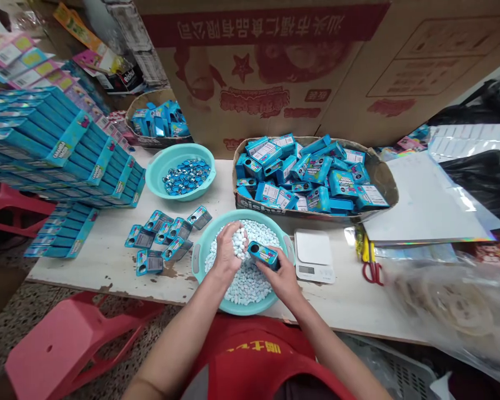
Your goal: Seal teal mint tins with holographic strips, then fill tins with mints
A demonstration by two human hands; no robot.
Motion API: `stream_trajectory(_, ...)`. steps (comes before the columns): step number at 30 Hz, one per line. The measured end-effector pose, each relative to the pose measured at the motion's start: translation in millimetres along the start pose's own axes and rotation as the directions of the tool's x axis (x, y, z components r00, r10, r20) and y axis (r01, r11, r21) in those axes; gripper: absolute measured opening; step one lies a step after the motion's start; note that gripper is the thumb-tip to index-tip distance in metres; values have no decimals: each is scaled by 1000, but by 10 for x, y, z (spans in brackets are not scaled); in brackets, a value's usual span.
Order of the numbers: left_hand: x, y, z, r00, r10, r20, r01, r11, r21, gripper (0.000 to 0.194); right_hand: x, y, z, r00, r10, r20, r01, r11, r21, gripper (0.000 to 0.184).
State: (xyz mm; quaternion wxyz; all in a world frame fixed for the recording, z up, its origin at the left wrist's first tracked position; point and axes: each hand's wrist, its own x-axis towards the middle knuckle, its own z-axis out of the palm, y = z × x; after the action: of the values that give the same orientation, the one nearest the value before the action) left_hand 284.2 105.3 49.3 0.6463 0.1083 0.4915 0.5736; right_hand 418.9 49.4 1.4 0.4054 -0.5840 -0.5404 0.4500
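Note:
My left hand is cupped around a heap of small white candies above a turquoise basin full of the same pieces. In my right hand is a small blue candy box, tilted over the basin, with a dark round opening at its left end. The heap in my left palm is close to that opening. Left of the basin, several similar small boxes with dark windows lie on the white table.
Behind the basin stands an open carton of blue boxes. A second turquoise bowl holds round blue caps. Right of the basin are a digital scale and red-handled scissors. Stacked blue display boxes rise at left; a pink stool stands below.

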Motion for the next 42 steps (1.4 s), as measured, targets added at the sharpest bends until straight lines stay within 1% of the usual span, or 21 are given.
stream_trajectory(2, -12, 27, 33, 997, 50, 56, -47, 998, -41, 25, -18, -18, 8, 999, -39, 3, 40, 999, -29, 33)
stream_trajectory(5, -14, -6, 67, 994, 89, 60, -86, 995, -56, 26, -39, -41, 36, 995, -96, -27, 93, 993, -73, 33)
stream_trajectory(7, -12, -41, 73, 993, 113, 44, -112, 993, -32, 25, -50, -55, 39, 992, -116, -39, 113, 990, -86, 33)
stream_trajectory(10, -12, -75, 72, 987, 161, 25, -162, 987, 20, 25, -63, -84, 17, 988, -153, -5, 151, 983, -102, 33)
stream_trajectory(15, -33, -72, 97, 987, 157, 30, -160, 979, 124, 26, -49, -140, -39, 983, -182, 28, 184, 973, -141, 31)
stream_trajectory(18, -58, -61, 118, 985, 171, 18, -172, 974, 150, 27, -33, -161, -70, 983, -176, 43, 180, 972, -149, 31)
stream_trajectory(24, -83, -92, 112, 971, 230, 63, -238, 951, 195, 26, -54, -156, -87, 988, -144, 47, 149, 982, -119, 30)
stream_trajectory(27, -66, -123, 103, 968, 241, 75, -252, 943, 220, 27, -59, -152, -73, 992, -125, 22, 127, 986, -110, 30)
stream_trajectory(31, -66, -146, 117, 956, 289, 48, -292, 923, 250, 25, -62, -188, -59, 993, -117, -20, 113, 984, -140, 30)
stream_trajectory(33, -71, -148, 133, 943, 324, 77, -332, 899, 286, 23, -60, -211, -54, 992, -127, -23, 121, 978, -172, 31)
stream_trajectory(36, -43, -155, 154, 919, 379, 112, -394, 860, 324, 21, -44, -220, -53, 991, -133, -22, 126, 971, -205, 37)
stream_trajectory(38, -8, -172, 160, 916, 380, 126, -400, 853, 336, 21, -39, -216, -56, 993, -115, -39, 104, 971, -215, 39)
stream_trajectory(40, 19, -194, 162, 918, 362, 159, -395, 850, 349, 21, -46, -215, -58, 994, -92, -67, 76, 973, -218, 38)
stream_trajectory(42, 31, -215, 166, 913, 370, 173, -408, 836, 366, 21, -61, -221, -57, 993, -84, -88, 63, 975, -212, 37)
